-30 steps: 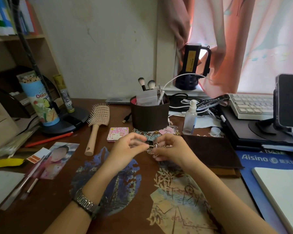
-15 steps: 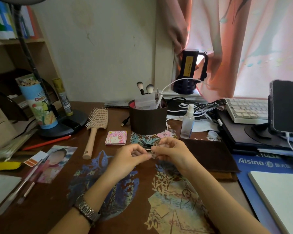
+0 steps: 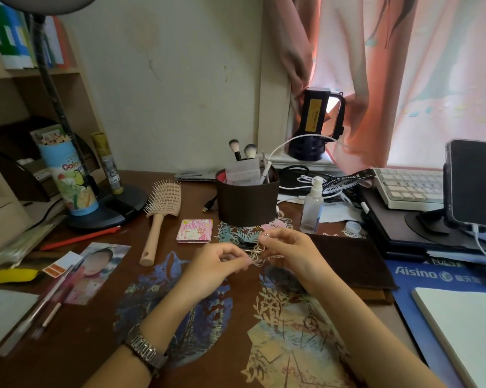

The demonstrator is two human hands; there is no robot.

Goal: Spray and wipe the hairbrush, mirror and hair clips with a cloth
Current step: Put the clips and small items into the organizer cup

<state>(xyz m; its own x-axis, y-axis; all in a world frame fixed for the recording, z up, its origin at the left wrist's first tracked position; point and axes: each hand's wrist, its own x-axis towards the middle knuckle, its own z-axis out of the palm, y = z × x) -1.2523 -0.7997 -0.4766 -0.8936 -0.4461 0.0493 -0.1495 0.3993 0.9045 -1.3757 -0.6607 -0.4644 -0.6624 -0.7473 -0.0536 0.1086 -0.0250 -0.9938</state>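
Over the middle of the desk, my left hand (image 3: 216, 264) and my right hand (image 3: 286, 252) both pinch small hair clips (image 3: 253, 249), one dark and one thin and metallic, held between the fingertips. A beige hairbrush (image 3: 159, 217) lies to the left, bristles up. Beside it sits a small pink compact mirror (image 3: 194, 231), closed. A clear spray bottle (image 3: 311, 205) stands right of the brown holder. A dark brown cloth (image 3: 351, 261) lies flat under and beyond my right wrist.
A brown holder (image 3: 247, 201) with makeup brushes stands behind the hands. A lamp base (image 3: 107, 208) and a pencil tube (image 3: 68, 175) are at the left, with pens and a photo (image 3: 96, 268). A keyboard (image 3: 407, 187), a phone on a stand (image 3: 472, 183) and cables crowd the right.
The two hands stay together on the hair clips, the fingers shifting slightly. The view has tilted down a little; nothing on the desk has moved.
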